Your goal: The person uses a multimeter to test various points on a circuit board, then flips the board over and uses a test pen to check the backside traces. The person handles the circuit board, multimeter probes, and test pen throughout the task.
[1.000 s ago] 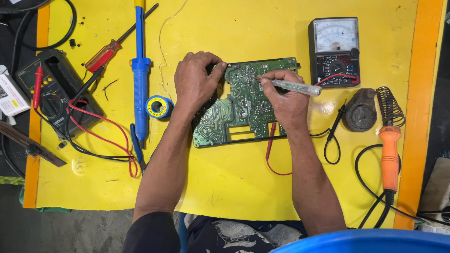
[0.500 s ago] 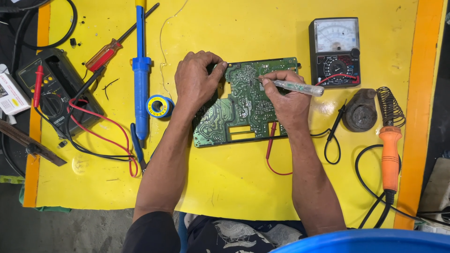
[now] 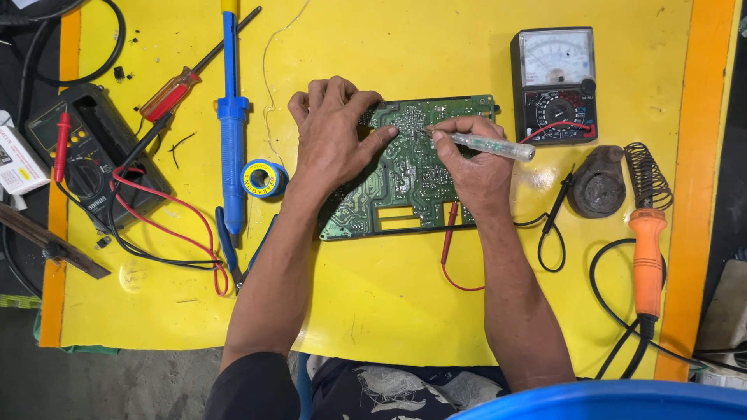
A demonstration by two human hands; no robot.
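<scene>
Head view, only view avail.

Green circuit board lies solder side up near centre of yellow desk. Left hand is laid flat on board's left end, fingers spread, index stretched toward centre; nothing pinched. Right hand is pinched on a clear-handled tester screwdriver, tip set down on upper-middle solder joints, handle pointing right.

Risks, as judged:
- Tip could be slid across closely packed joints, since only fingertip pressure steadies it; neighbouring pads could be bridged or a track scratched.
- Board is held at one end only; a harder push at the tip could pivot it.
- Red test lead runs under right wrist; could be snagged, and the analog meter dragged.
- Orange soldering iron lies on desk beside its coil stand, not in it; whether hot cannot be told. Its cable could be caught by right forearm.
- Solder reel and blue desoldering pump sit just beside left forearm; could be knocked.
</scene>
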